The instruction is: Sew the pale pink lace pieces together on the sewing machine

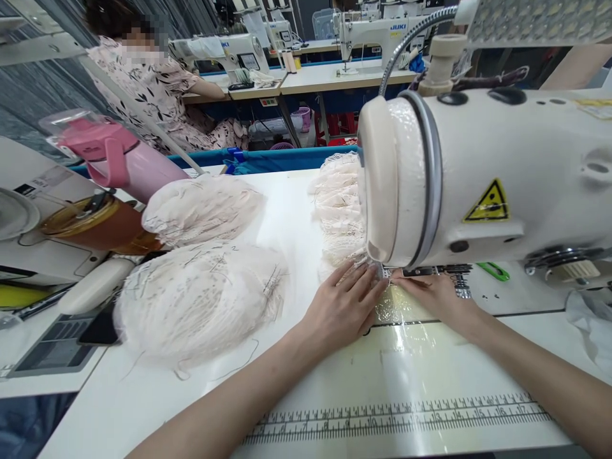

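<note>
Lace piece [389, 299]: pale, sheer, glossy, flat under sewing machine [478, 178] head. Left hand [342, 306] fingers spread, pressing it; right hand [430, 294] pinching its edge beside the needle.

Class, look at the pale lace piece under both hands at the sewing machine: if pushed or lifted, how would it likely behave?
The lace piece looks thin and see-through, so it is probably very light and floppy. It lies flat under the left hand and right hand, so it may bunch when pushed. Its open mesh could snag.

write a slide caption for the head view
Both hands press lace fabric flat under the sewing machine.
</note>
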Available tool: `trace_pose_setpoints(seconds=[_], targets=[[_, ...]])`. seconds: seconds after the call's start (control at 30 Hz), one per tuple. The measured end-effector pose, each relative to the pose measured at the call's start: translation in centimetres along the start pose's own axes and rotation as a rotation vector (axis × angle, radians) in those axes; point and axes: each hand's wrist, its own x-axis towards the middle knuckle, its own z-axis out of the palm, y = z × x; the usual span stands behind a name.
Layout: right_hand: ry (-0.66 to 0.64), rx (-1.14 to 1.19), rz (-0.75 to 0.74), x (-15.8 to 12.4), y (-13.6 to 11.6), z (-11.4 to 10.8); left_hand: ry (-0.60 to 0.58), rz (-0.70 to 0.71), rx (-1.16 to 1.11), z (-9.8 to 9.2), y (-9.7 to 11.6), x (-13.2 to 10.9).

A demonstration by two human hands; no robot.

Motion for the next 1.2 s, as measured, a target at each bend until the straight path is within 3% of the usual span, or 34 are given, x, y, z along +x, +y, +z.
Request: trace_pose_setpoints(seconds=[0.2, 0.5, 0.67, 1.0, 1.2], targets=[[0.052, 0.033, 0.133, 1.1, -1.2, -0.5, 0.026, -0.008, -0.024, 0.1, -0.1, 0.0], [0.044, 0.055, 0.136, 0.6, 0.4, 0.9, 0.032, -0.024, -0.013, 0.2, -0.1, 0.3], [0.0, -0.069, 0.059, 0.2, 1.2, 1.6, 0.0, 0.038, 0.002, -0.1, 0.0, 0.5], [-0.012, -0.113, 0.004, 0.3, -1.9, -1.8, 0.005, -0.044, -0.02, 0.1, -0.4, 0.4], [0.047, -0.216, 0.012, 0.9, -3.2, -2.1, -0.013, -0.053, -0.079, 0.0, -0.5, 0.5]])
